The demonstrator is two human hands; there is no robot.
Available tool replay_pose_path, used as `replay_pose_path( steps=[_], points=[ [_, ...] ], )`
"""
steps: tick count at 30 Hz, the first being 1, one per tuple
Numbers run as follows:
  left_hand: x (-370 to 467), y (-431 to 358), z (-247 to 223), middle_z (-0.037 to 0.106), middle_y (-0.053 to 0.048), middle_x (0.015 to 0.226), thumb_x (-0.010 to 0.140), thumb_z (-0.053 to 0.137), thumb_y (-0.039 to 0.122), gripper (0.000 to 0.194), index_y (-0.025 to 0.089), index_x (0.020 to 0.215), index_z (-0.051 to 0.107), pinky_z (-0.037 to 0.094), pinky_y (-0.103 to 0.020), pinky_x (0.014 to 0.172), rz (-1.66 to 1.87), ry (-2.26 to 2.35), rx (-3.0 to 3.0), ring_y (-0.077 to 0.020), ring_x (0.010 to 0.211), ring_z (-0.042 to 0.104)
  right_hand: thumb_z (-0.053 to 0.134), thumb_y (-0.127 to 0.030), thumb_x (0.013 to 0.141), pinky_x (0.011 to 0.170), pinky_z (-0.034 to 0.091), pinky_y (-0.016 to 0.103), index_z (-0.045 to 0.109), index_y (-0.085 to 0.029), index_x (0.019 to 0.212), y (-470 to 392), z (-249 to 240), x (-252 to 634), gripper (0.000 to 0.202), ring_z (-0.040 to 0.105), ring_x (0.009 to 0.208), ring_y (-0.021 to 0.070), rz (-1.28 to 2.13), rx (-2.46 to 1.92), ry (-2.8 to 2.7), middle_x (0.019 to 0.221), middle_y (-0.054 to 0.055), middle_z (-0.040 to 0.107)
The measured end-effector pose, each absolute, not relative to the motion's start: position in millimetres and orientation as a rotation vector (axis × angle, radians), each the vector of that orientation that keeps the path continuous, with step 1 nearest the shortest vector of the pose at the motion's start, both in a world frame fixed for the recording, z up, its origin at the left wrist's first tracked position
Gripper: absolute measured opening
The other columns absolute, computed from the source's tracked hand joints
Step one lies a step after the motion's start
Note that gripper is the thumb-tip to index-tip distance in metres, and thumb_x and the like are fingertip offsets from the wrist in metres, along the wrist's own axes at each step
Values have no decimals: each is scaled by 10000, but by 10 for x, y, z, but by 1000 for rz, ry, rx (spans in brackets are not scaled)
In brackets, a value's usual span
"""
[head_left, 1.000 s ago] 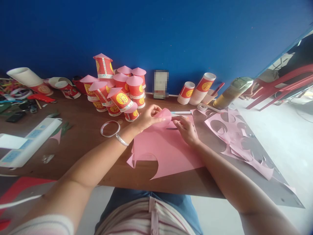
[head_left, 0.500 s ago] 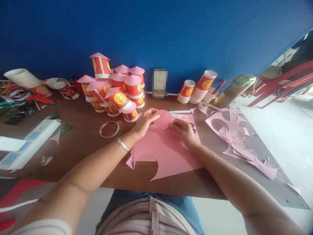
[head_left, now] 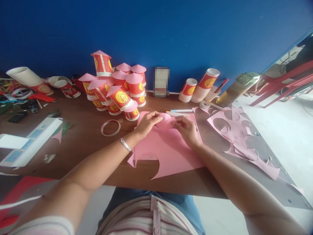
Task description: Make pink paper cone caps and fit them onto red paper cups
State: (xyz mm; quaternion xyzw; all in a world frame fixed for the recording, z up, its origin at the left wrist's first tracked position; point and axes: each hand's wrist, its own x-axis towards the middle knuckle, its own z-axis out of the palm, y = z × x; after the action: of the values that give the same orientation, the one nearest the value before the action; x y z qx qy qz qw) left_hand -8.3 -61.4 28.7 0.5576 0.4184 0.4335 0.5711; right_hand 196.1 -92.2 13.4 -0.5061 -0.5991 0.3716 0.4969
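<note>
A small pink paper disc (head_left: pixel 166 121) is held between my two hands, bent or curved in the middle. My left hand (head_left: pixel 149 123) pinches its left edge, and my right hand (head_left: pixel 186 130) pinches the right edge. Under them lies a large pink paper sheet (head_left: pixel 171 150) with a round cut-out at its lower left. Behind the hands, a white pen (head_left: pixel 179 114) rests at the sheet's top edge. Red cups with pink cone tops (head_left: pixel 121 98) stand stacked to the left of the sheet.
On the left are a tape ring (head_left: pixel 110 128) and a white power strip (head_left: pixel 34 138). Uncapped red cups (head_left: pixel 188 90), a tape roll (head_left: pixel 204 104) and a bottle (head_left: pixel 237 88) are at the back right. Pink paper scraps (head_left: pixel 244 143) spread across the right side.
The pink disc has gone from nearly flat to curved between my hands. My right hand has shifted slightly up along its edge. The whole view has moved a little.
</note>
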Motion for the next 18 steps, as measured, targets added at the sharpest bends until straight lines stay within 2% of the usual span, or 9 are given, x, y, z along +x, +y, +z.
replay_pose_path(
  steps=[5, 12, 18],
  points=[
    [-92, -592, 237, 603, 10, 793, 775, 735, 424, 271, 171, 827, 652, 400, -279, 731, 927, 868, 1262, -144, 762, 520, 814, -509, 780, 809, 491, 358, 679, -219, 710, -909, 131, 1965, 328, 616, 905, 212, 982, -1203, -1394, 954, 47, 687],
    [-98, -601, 225, 614, 1, 792, 756, 756, 405, 271, 165, 833, 657, 420, -275, 759, 848, 776, 1218, -146, 772, 535, 831, -597, 740, 679, 413, 293, 621, -213, 742, -882, 65, 1973, 438, 508, 705, 140, 1333, -1121, -1239, 752, -18, 603],
    [-103, -613, 232, 607, 1, 777, 770, 754, 434, 288, 167, 820, 656, 427, -288, 759, 816, 804, 1228, -154, 769, 544, 863, -646, 665, 601, 343, 277, 569, -224, 739, -884, 57, 1957, 520, 428, 630, 122, 1409, -1134, -1167, 672, -45, 519]
  ],
)
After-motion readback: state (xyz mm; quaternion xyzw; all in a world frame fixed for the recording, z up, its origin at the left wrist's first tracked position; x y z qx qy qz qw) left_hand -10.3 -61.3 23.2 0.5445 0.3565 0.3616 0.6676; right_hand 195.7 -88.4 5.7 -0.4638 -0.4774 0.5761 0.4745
